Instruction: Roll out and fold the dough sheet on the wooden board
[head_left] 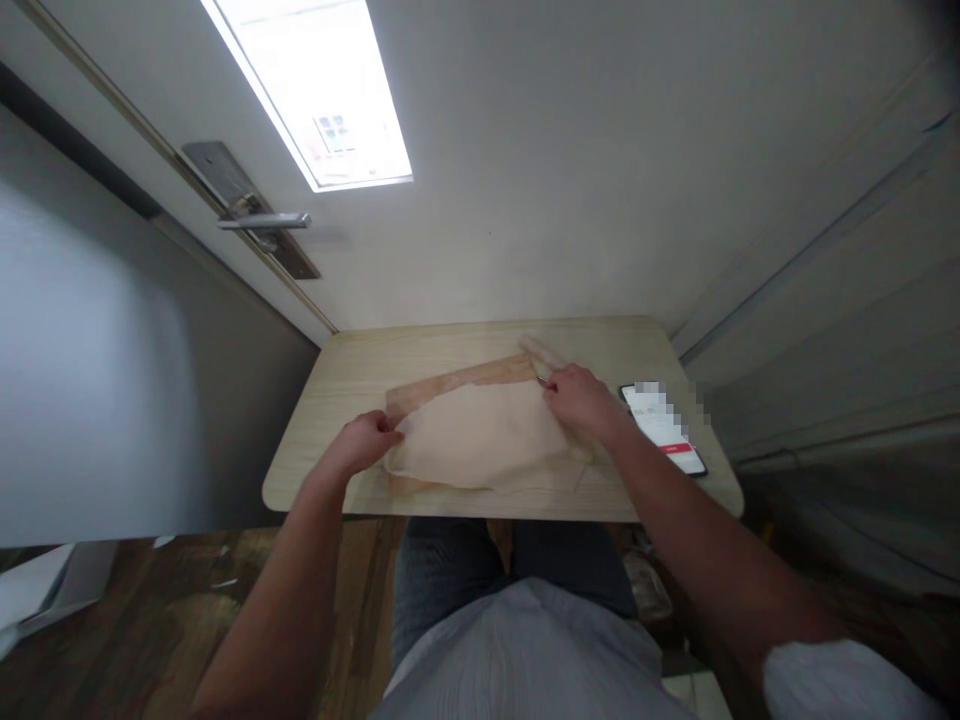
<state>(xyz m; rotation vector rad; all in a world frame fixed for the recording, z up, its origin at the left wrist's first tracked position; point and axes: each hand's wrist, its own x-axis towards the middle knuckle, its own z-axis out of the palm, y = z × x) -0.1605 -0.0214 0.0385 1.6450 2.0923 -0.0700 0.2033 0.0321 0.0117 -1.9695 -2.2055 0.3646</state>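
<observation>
While the counter (307, 450) carries everything, the cloth (472, 430) lies mid-counter over a tan sheet (457, 380), and it wants gentle, even tension, held flat, I'd judge. Over to the left hand (366, 442), pinching the cloth's left edge; the right hand (583, 400) closes round a small metal tool (541, 381), kind unclear, at the upper-right edge!

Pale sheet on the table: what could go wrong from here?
The small metal item in the right hand might snag the edge of the pale sheet. The tan sheet underneath could shift if the left hand tugs. The phone lies close to the right forearm and could get nudged.
</observation>
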